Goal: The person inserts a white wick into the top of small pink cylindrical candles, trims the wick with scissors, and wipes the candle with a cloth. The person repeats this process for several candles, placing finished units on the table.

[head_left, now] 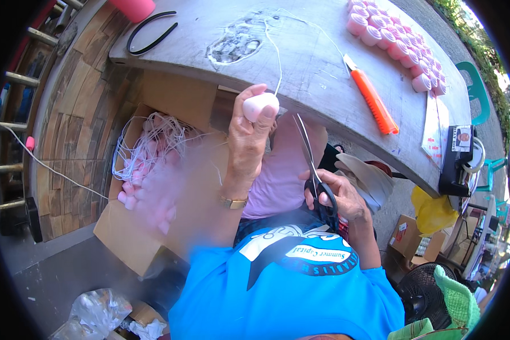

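Near the table's front edge, my left hand [246, 139] pinches a small pale pink candle [259, 106] between thumb and fingers. From its top a long white wick [279, 63] runs up over the table. My right hand [345, 198] grips a pair of black-handled scissors [307, 146] by the finger loops, lower and to the right. Its blades point up toward the table edge and touch neither the candle nor the wick. To my left, an open cardboard box [124, 241] holds many pink candles [144, 190] with tangled white wicks.
On the grey table [317, 68] lie an orange utility knife [374, 102], a black headband [147, 31] and a block of pink candles in cups [396, 42]. A dark tape dispenser [456, 161] stands at its right corner. A black fan [422, 289] is at lower right.
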Demonstrator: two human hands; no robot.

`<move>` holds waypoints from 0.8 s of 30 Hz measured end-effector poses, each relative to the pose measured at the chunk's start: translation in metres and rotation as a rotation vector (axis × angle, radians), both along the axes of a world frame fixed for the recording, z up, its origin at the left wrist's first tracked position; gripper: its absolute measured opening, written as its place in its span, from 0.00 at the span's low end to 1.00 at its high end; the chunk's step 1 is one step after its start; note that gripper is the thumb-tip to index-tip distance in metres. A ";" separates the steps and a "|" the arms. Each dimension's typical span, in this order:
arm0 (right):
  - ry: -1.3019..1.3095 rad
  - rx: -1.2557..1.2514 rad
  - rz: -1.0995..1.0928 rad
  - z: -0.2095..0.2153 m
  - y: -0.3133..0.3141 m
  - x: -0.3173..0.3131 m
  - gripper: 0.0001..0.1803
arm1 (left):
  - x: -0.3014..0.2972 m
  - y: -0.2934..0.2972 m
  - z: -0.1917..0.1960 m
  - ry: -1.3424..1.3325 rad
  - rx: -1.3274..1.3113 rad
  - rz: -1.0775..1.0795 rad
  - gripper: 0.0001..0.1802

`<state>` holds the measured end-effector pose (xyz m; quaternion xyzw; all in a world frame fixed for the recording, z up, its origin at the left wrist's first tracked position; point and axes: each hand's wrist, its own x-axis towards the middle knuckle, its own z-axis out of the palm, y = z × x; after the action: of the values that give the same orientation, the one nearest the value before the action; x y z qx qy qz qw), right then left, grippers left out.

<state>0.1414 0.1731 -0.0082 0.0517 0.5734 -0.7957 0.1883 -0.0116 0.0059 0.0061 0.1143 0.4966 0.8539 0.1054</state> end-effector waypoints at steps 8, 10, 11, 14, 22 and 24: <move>0.074 0.329 0.039 0.003 -0.002 -0.033 0.34 | -0.007 -0.018 -0.015 -0.173 0.181 0.018 0.16; 0.090 0.400 0.050 0.000 -0.001 -0.039 0.33 | -0.012 -0.022 -0.014 -0.233 0.209 0.007 0.14; 0.092 0.416 0.061 0.003 -0.002 -0.043 0.32 | -0.013 -0.023 -0.015 -0.263 0.223 0.001 0.13; 0.076 0.412 0.079 0.006 -0.005 -0.052 0.32 | -0.014 -0.024 -0.021 -0.288 0.285 -0.030 0.16; 0.088 0.444 0.162 0.021 -0.007 -0.067 0.32 | -0.019 -0.035 -0.021 -0.425 0.355 -0.067 0.15; 0.087 0.446 0.185 0.021 -0.008 -0.070 0.31 | -0.020 -0.037 -0.021 -0.448 0.355 -0.070 0.15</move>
<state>0.0715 0.1650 0.0130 0.0050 0.7447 -0.6303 0.2195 -0.0316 -0.0307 -0.0146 -0.0434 0.2997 0.9273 0.2201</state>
